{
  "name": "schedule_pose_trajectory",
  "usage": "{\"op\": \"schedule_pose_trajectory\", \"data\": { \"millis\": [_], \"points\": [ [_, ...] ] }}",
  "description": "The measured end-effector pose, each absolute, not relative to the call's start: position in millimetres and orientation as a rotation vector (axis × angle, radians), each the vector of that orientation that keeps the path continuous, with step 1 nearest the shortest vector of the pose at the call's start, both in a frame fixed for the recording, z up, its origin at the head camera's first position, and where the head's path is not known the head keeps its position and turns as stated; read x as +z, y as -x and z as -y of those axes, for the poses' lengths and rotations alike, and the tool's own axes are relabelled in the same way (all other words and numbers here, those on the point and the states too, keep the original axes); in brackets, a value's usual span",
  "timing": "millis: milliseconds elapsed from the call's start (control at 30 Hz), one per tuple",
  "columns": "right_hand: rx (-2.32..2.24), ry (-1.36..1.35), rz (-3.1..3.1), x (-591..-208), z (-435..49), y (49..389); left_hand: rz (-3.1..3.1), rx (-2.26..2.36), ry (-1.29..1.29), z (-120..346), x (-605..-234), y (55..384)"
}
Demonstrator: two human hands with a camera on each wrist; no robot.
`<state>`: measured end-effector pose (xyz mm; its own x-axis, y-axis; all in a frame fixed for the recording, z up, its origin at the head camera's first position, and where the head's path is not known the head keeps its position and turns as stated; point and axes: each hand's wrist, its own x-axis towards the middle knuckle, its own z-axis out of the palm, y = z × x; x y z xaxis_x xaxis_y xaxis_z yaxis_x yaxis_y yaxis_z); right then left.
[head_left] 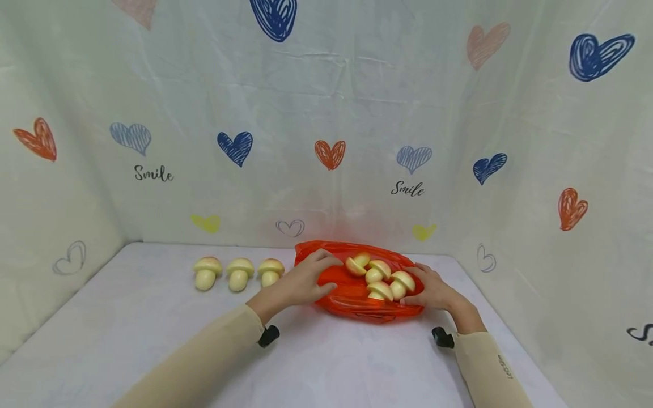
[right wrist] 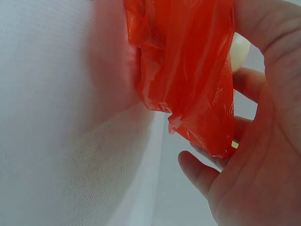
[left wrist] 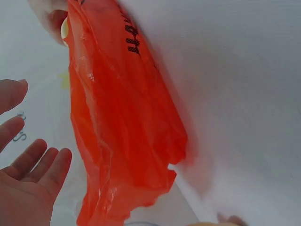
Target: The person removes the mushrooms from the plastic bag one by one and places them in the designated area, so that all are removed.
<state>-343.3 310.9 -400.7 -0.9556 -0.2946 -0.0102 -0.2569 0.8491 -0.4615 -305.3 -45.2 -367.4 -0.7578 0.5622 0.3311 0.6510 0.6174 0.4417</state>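
A red plastic bag [head_left: 352, 309] lies on the table with its mouth spread wide. Several cream model mushrooms [head_left: 378, 271] with reddish caps are inside it. My right hand [head_left: 433, 290] reaches over the bag's right edge, thumb and fingers around the rightmost mushroom [head_left: 402, 281]. In the right wrist view, part of that pale mushroom [right wrist: 240, 51] shows between thumb and forefinger, beside the red plastic. Over the bag's left side, my left hand [head_left: 306, 277] has its fingers spread and nothing between them. The left wrist view shows that hand [left wrist: 33, 183] beside the bag [left wrist: 122, 117].
Three more mushrooms, among them a middle one [head_left: 239, 274], stand in a row left of the bag. A white cloth covers the table [head_left: 153, 340]. Behind and at both sides hangs a pale curtain [head_left: 275, 192] printed with hearts.
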Motion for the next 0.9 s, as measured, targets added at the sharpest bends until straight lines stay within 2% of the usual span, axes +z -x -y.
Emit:
{"op": "schedule_pose_trajectory", "data": {
  "millis": [900],
  "points": [
    [-0.705, 0.463, -2.937, -401, -313, 346, 2.953, -0.796, 0.888, -15, -389, 359]
  ]
}}
